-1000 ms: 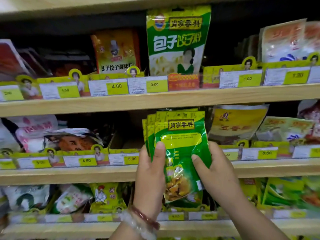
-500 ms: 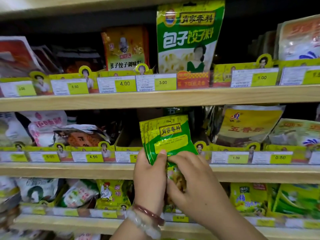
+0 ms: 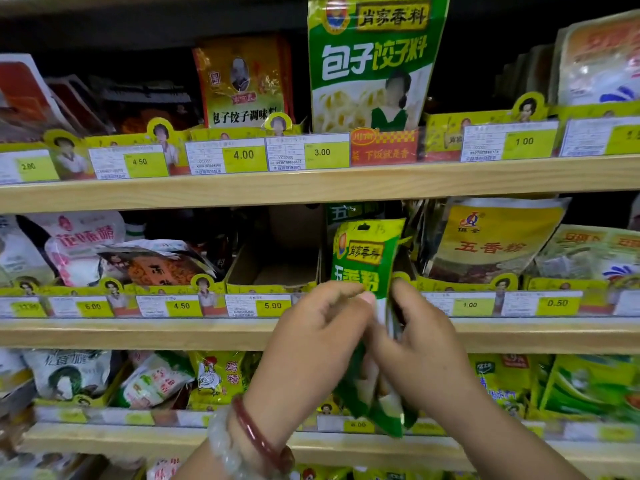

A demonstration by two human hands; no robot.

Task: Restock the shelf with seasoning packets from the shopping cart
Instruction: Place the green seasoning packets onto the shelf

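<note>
A wooden shelving unit (image 3: 311, 188) fills the view, three boards deep with seasoning bags, each board fronted by a strip of yellow price labels. On the top board a tall green-and-white dumpling seasoning bag (image 3: 372, 64) stands upright near the middle, with a smaller gold packet (image 3: 242, 81) just to its left. On the middle board a yellow five-spice bag (image 3: 491, 237) leans at the right, pink-and-white sachets (image 3: 76, 244) lie toward the left end, and an open cardboard tray (image 3: 273, 268) sits behind the 5.00 label (image 3: 258, 304), its floor bare as far as can be seen.

In front of the middle board's front edge, right of that tray, both hands hold a bunch of green seasoning packets (image 3: 367, 258) upright, the top rising above the label strip and the lower end hanging down before the bottom board. How many packets make up the bunch cannot be told. The left hand (image 3: 311, 344) pinches the bunch from the left, thumb tip pressed on the front face. The right hand (image 3: 426, 351) grips it from the right, fingers curled around the edge. A red bangle (image 3: 256, 431) and a pale bead bracelet (image 3: 225, 445) circle the left wrist.
</note>
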